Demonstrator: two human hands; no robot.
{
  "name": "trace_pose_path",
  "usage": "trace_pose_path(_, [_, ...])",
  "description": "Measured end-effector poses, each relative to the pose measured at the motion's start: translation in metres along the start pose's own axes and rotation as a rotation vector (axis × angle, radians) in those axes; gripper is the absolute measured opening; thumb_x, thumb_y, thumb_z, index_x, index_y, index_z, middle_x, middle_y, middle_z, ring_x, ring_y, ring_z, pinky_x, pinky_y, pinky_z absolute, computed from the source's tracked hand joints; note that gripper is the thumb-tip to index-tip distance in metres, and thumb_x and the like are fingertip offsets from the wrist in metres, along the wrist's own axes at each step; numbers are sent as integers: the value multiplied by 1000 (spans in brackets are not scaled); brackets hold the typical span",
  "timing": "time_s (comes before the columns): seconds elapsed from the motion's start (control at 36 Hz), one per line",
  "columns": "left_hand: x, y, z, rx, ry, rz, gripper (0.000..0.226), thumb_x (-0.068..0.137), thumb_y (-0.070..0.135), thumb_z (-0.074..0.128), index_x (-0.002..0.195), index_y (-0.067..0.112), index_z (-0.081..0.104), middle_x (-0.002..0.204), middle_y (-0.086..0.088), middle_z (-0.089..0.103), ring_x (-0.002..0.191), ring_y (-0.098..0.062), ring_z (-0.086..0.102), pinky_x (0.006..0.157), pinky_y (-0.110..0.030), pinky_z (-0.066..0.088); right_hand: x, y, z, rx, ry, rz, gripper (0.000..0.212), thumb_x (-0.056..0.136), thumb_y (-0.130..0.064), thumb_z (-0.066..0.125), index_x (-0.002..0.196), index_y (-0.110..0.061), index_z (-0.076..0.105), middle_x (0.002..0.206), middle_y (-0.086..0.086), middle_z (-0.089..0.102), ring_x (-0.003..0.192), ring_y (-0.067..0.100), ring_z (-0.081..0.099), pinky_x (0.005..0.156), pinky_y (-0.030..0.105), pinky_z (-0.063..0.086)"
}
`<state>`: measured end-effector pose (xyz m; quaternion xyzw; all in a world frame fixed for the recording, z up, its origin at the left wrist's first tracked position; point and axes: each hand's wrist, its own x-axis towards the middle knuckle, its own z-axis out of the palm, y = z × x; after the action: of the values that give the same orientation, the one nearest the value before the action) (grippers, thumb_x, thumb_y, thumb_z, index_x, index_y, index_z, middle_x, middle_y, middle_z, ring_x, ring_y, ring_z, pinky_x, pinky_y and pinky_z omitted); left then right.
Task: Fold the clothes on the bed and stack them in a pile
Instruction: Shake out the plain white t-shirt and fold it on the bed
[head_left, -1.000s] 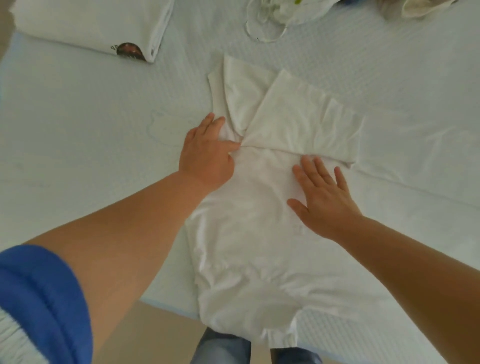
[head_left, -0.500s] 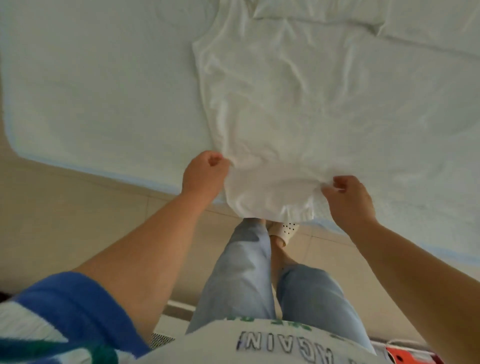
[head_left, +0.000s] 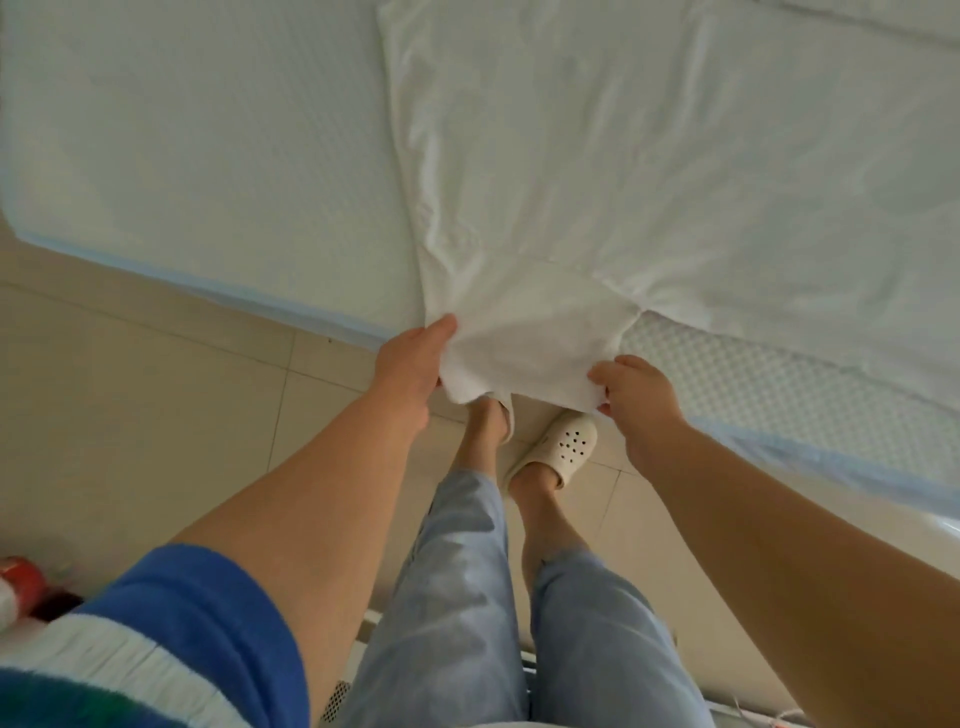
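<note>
Left hand: your left hand (head_left: 413, 366) pinches the near left corner of the white shirt (head_left: 545, 171), thumb on top of the cloth and the other fingers hidden beneath it.
Right hand: your right hand (head_left: 636, 392) grasps the near right corner of the same hem, fingers curled over the edge.
Where the shirt is: most of it lies flat on the bed (head_left: 182, 145); only the hem hangs past the mattress edge, above your feet and the cream slipper (head_left: 563, 449).
Long axis: it runs from the hem in your hands away across the bed, leaning slightly toward the upper left of the view.
Which way it points: hem toward you; the collar end is out of view beyond the top edge, so you cannot check it.
Risk, uneven lift: if one hand rises faster, the fold likely lands skewed.
Risk, drag: pulling toward yourself instead of lifting may slide the whole shirt off the mattress.
Risk, creases: the wrinkles near the left edge will probably be trapped inside the fold unless you keep the hem taut.
</note>
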<state>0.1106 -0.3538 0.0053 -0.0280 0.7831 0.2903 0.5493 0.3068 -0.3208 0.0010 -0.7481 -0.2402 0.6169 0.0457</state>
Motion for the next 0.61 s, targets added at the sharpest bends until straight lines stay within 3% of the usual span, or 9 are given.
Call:
trace_pose_path(0.19, [-4,5,2,38,-179,-90,26,84,34,67,98,13,68,100,-7,72,99,-28,65,90,-42,50,-5,-4,-15,35,-110,-59,8,82,-16,64,76,-17,60,77,0,62,72,16,57,71,30,46])
trace_pose_path(0.33, [-9,39,13,-108,-331,-72,25,82,32,67,94,10,72,95,-9,73,87,-25,70,67,-34,56,-12,-37,-19,301,-174,-48,12,84,-10,62,73,-14,63,70,-3,66,73,13,61,64,24,49])
trace_pose_path(0.44, [-8,92,29,-156,-359,25,36,84,30,65,108,4,66,101,-12,71,94,-26,67,80,-36,54,-13,-82,-25,559,-93,-78,14,85,-6,58,72,-11,62,65,-3,64,73,14,61,67,29,51])
trace_pose_path(0.5, [-3,123,42,-139,-359,105,35,86,26,64,112,2,62,94,-9,70,87,-21,68,75,-31,54,-10,-111,-29,598,-53,-127,17,85,-6,58,69,-11,60,66,-2,61,74,15,59,66,28,50])
trace_pose_path(0.61, [18,191,76,-55,-373,244,18,87,20,63,100,8,62,79,-2,66,68,-13,64,58,-23,51,7,-174,-35,648,44,-202,14,84,-7,60,71,-11,63,68,-2,64,77,16,62,73,31,53])
